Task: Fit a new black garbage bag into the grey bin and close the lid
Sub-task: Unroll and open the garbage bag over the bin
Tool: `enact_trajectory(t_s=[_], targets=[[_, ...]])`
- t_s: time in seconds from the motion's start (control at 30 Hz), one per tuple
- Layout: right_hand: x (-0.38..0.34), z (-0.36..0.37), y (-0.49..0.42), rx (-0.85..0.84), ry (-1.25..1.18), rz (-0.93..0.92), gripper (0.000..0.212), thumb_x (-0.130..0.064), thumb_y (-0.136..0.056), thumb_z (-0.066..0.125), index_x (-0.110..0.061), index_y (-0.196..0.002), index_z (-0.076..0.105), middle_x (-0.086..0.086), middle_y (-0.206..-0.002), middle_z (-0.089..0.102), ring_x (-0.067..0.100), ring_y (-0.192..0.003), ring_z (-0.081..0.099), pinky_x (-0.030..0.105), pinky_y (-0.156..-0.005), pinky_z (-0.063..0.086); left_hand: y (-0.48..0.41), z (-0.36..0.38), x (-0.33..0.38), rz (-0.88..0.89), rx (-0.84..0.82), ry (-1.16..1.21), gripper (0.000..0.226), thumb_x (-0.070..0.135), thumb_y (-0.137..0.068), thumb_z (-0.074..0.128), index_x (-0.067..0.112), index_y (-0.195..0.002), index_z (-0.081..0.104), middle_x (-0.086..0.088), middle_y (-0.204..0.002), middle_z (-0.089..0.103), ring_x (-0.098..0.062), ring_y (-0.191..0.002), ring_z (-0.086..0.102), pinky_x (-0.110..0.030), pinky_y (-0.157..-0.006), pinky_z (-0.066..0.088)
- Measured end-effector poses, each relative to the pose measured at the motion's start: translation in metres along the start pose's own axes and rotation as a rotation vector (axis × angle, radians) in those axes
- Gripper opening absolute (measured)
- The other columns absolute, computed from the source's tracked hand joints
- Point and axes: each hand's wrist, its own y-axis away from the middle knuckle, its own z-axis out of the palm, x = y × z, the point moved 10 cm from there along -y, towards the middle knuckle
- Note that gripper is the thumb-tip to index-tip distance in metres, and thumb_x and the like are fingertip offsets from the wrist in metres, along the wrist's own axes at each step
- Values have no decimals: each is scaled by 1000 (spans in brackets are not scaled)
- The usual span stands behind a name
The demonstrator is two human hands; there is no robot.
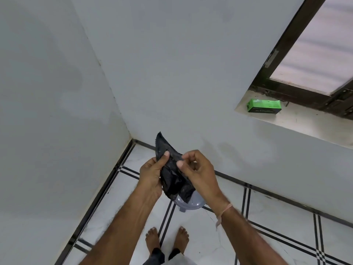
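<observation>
A folded black garbage bag (pixel 172 178) is held up in front of me, above the floor. My left hand (pixel 152 174) grips its left side with the thumb pressed on top. My right hand (pixel 197 172) pinches its upper right edge between thumb and fingers. One pointed corner of the bag sticks up above both hands. Directly below the bag, the grey bin (pixel 191 204) stands on the floor; only part of its round grey top shows, the rest is hidden behind the bag and my hands.
I stand barefoot (pixel 166 240) in a room corner on white tiles with black lines. White walls rise to the left and ahead. A green box (pixel 264 106) lies on the window sill (pixel 298 121) at the upper right.
</observation>
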Motion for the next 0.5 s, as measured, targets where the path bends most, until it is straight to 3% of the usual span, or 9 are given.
enact_trajectory(t_s=[0.13, 0.33, 0.43, 0.5], targets=[[2, 17, -7, 43, -120, 86, 17, -17, -87, 83, -7, -88, 70, 10, -81, 71, 15, -77, 66, 32, -75, 59, 4, 18, -11, -34, -121, -28, 43, 32, -92, 72, -4, -116, 73, -22, -110, 77, -28, -98, 77, -32, -75, 64], [21, 5, -10, 123, -266, 245, 20, -12, -95, 75, 5, -88, 69, 11, -75, 72, 20, -69, 67, 30, -64, 57, -1, 13, -17, -8, -174, -68, 20, 20, -94, 69, 1, -90, 71, -8, -80, 76, -10, -64, 73, -19, -58, 58], [32, 14, -7, 109, -373, 361, 21, -15, -100, 70, 5, -94, 67, 18, -80, 71, 30, -70, 65, 33, -61, 57, -3, 14, -13, 3, -170, -76, 28, 29, -83, 74, 2, -89, 69, -9, -78, 73, -12, -58, 67, -22, -57, 57], [31, 17, -4, 108, -424, 412, 21, -18, -102, 67, 1, -94, 67, 18, -81, 72, 29, -69, 67, 32, -57, 59, -4, 13, -10, 20, -150, -50, 46, 35, -80, 75, -4, -103, 70, -15, -90, 72, -17, -68, 67, -26, -62, 60]])
